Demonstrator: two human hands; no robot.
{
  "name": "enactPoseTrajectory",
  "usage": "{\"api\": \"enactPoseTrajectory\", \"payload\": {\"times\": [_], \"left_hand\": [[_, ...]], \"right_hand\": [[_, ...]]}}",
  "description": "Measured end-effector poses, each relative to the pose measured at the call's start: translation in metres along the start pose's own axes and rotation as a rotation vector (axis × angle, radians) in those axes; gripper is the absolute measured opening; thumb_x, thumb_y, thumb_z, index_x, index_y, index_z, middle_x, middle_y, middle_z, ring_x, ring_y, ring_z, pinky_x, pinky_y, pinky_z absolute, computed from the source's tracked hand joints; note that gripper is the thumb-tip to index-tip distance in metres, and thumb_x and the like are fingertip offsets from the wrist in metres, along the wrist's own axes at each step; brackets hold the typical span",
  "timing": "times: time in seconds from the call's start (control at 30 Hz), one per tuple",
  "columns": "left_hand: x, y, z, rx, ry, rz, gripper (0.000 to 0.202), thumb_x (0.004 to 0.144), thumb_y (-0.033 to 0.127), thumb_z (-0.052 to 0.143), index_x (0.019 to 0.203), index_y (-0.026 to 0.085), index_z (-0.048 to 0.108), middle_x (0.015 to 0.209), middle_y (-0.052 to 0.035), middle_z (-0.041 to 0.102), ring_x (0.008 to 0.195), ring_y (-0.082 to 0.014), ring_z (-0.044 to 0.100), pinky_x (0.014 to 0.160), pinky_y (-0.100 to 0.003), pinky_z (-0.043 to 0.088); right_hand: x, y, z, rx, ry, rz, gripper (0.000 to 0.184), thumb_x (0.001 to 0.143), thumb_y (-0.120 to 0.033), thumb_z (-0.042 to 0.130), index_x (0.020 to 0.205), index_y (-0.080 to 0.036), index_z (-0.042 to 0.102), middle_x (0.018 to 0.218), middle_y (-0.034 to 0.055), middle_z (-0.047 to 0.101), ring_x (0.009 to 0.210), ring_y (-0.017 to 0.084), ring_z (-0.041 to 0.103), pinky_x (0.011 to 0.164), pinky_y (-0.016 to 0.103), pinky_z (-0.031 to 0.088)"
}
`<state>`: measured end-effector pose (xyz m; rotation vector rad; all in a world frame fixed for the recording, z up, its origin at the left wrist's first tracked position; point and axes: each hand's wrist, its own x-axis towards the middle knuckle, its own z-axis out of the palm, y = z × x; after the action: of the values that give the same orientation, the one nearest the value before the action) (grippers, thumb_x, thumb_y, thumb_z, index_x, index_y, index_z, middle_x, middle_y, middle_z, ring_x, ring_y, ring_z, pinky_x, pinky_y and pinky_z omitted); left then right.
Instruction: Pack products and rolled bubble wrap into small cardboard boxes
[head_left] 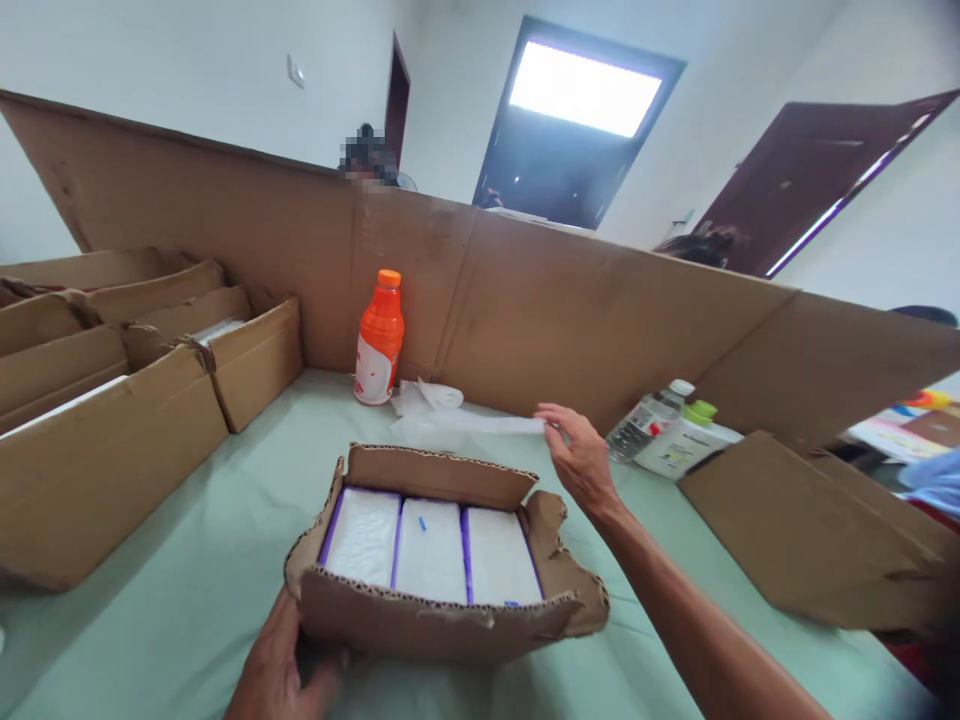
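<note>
A small open cardboard box with torn, ragged edges sits in front of me. Three white packs with purple sides, which look like tissue packs, stand side by side in it. At its front left corner is my left hand, the fingers against the side and the thumb in front, closed on the corner. Beyond the box, my right hand pinches the end of a thin whitish strip. That strip stretches left to a crumpled white heap with a roll-like piece.
An orange bottle stands by the cardboard partition. A clear water bottle and a white bottle with green cap lean at right. Cardboard boxes fill the left; another box lies right. People are partly visible beyond.
</note>
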<state>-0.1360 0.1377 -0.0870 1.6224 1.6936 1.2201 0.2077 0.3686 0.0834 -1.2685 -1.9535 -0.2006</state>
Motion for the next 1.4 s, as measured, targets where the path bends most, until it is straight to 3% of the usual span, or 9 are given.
{"api": "enactPoseTrajectory", "payload": {"times": [0.23,0.4,0.53,0.67,0.77,0.87,1.13,1.27,1.4], "left_hand": [[-0.001,0.016,-0.011,0.016,0.086,0.039,0.039,0.085,0.042,0.056,0.117,0.020,0.055,0.099,-0.0073,0.068,0.095,-0.0294,0.068,0.084,-0.042,0.058],[0.005,0.022,-0.029,0.093,0.063,0.080,0.036,0.078,0.049,0.061,0.103,0.022,0.060,0.097,-0.0067,0.069,0.089,-0.0273,0.068,0.078,-0.036,0.057],[0.002,0.035,-0.031,0.134,0.120,0.051,0.032,0.079,0.048,0.059,0.099,0.023,0.059,0.093,-0.0057,0.069,0.086,-0.0263,0.067,0.074,-0.034,0.054],[-0.005,0.035,-0.029,0.138,0.069,-0.030,0.031,0.078,0.050,0.058,0.093,0.023,0.058,0.079,-0.0026,0.069,0.070,-0.0231,0.066,0.064,-0.032,0.053],[0.000,0.030,-0.031,0.132,0.006,-0.091,0.035,0.075,0.053,0.060,0.092,0.023,0.058,0.075,-0.0023,0.072,0.066,-0.0237,0.068,0.058,-0.031,0.052],[0.020,0.037,-0.028,0.137,-0.042,-0.122,0.043,0.070,0.059,0.062,0.091,0.022,0.059,0.080,-0.0057,0.074,0.072,-0.0269,0.071,0.061,-0.033,0.054],[0.088,0.057,0.008,0.034,-0.117,-0.104,0.053,0.066,0.056,0.062,0.104,0.018,0.056,0.092,-0.0078,0.071,0.086,-0.0292,0.069,0.077,-0.041,0.056],[0.063,0.036,0.008,-0.179,-0.053,-0.185,0.081,0.069,0.048,0.068,0.139,0.018,0.042,0.123,-0.0145,0.066,0.109,-0.0297,0.067,0.097,-0.047,0.053],[0.011,0.020,-0.002,-0.318,-0.006,-0.265,0.090,0.067,0.051,0.075,0.145,0.021,0.041,0.130,-0.0174,0.064,0.119,-0.0328,0.064,0.105,-0.052,0.050]], "right_hand": [[-0.178,0.037,-0.082,-0.214,0.040,0.054,0.026,0.091,-0.032,0.049,0.094,-0.024,0.074,0.109,0.0087,0.077,0.100,0.029,0.071,0.085,0.049,0.052],[-0.251,-0.003,-0.108,-0.167,-0.007,0.087,0.023,0.092,-0.026,0.055,0.110,-0.026,0.071,0.119,0.0081,0.073,0.108,0.027,0.068,0.090,0.047,0.053],[-0.242,-0.054,-0.086,0.138,-0.172,0.194,0.033,0.092,-0.023,0.055,0.123,-0.026,0.066,0.132,0.0085,0.067,0.122,0.025,0.062,0.096,0.042,0.053],[-0.221,-0.091,-0.053,0.501,-0.348,0.351,0.052,0.083,-0.017,0.055,0.134,-0.024,0.056,0.134,0.0086,0.064,0.112,0.023,0.064,0.080,0.033,0.056],[-0.211,-0.105,-0.038,0.633,-0.413,0.416,0.056,0.078,-0.018,0.056,0.134,-0.023,0.055,0.121,0.0065,0.068,0.089,0.019,0.064,0.071,0.030,0.053],[-0.202,-0.105,-0.029,0.649,-0.382,0.448,0.055,0.077,-0.024,0.057,0.132,-0.019,0.055,0.118,0.0080,0.068,0.093,0.022,0.062,0.078,0.035,0.051],[-0.183,-0.060,-0.012,0.461,-0.283,0.394,0.059,0.077,-0.027,0.057,0.136,-0.020,0.055,0.135,0.0099,0.064,0.117,0.026,0.062,0.095,0.041,0.052],[-0.199,0.001,-0.039,0.077,-0.187,0.439,0.044,0.083,-0.035,0.055,0.123,-0.019,0.064,0.139,0.0142,0.061,0.130,0.029,0.054,0.110,0.048,0.040],[-0.214,0.048,-0.062,-0.073,-0.140,0.574,0.030,0.081,-0.038,0.057,0.101,-0.018,0.068,0.125,0.0197,0.067,0.118,0.037,0.059,0.102,0.057,0.040]]}}
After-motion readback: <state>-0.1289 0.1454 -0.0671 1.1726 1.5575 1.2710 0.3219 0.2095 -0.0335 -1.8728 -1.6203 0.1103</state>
